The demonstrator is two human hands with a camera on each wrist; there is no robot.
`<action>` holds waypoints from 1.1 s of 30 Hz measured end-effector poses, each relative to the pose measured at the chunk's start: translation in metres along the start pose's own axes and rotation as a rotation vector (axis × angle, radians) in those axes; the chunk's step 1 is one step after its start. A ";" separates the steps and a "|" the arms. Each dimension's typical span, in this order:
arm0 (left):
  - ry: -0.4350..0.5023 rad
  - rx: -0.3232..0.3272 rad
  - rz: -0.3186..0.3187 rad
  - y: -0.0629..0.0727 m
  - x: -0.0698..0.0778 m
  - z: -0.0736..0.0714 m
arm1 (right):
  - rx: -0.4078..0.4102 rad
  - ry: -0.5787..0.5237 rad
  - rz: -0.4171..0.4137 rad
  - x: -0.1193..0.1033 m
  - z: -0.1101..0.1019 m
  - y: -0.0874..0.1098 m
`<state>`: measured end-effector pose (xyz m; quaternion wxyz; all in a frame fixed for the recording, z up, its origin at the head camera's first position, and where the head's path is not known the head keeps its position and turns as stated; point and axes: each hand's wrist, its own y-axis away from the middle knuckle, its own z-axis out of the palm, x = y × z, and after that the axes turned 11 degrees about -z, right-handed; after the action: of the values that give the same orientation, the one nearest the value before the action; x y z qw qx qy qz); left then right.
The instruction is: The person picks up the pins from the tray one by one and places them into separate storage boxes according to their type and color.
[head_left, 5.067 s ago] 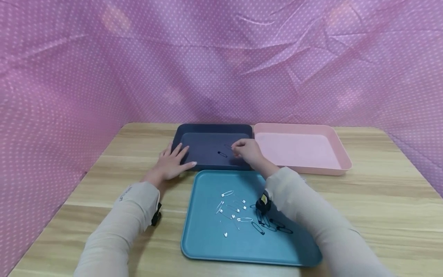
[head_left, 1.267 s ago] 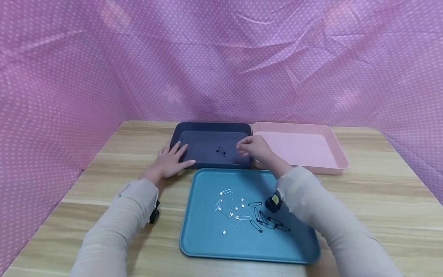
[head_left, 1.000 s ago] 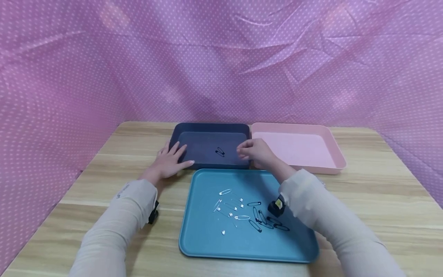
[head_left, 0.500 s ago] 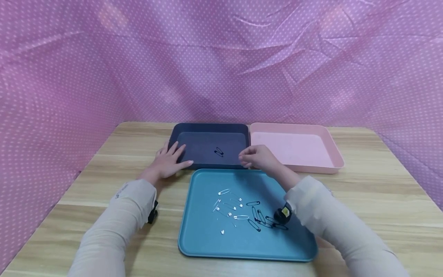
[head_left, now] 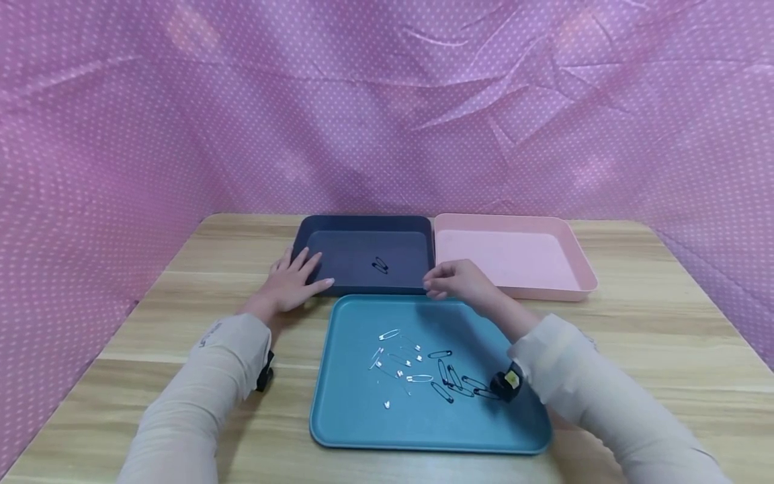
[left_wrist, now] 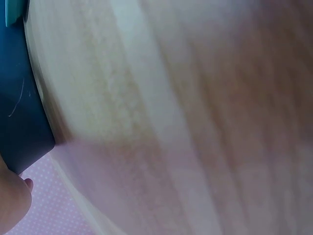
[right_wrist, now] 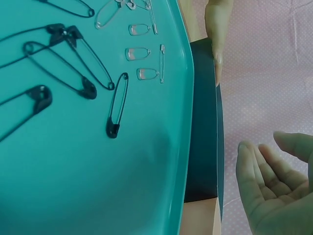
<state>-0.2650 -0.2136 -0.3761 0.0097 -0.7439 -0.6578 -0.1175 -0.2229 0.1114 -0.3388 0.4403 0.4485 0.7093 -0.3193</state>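
Observation:
My left hand (head_left: pixel 289 281) rests with spread fingers on the left front rim of a navy tray (head_left: pixel 338 259). Two black safety pins (head_left: pixel 379 265) lie together in that tray. My right hand (head_left: pixel 461 282) hovers over the gap between the navy tray and the teal tray (head_left: pixel 363 423). In the right wrist view, its thumb stands apart from loosely bent fingers (right_wrist: pixel 247 181), with nothing between them. The teal tray holds several black safety pins (head_left: pixel 440 392) on its right half and several silver safety pins (head_left: pixel 420 378) on its left, some hard to make out.
A pink tray (head_left: pixel 502 259) stands against the right side of the navy one. All trays are on a wooden table (head_left: pixel 653 316). Pink dotted cloth (head_left: pixel 387 121) hangs behind. A black wrist camera (head_left: pixel 506 383) hides part of the teal tray's right side.
A second black safety pin now lies beside the first in the navy tray. My right hand, fingers parted, has drawn back toward the teal tray. My left hand stays on the rim.

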 end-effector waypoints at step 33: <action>0.000 0.009 -0.005 0.000 0.000 0.001 | -0.104 0.058 0.044 0.019 -0.002 0.039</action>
<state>-0.2648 -0.2130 -0.3772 0.0128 -0.7422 -0.6601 -0.1148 -0.1922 0.1350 -0.3579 0.4492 0.4495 0.7273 -0.2592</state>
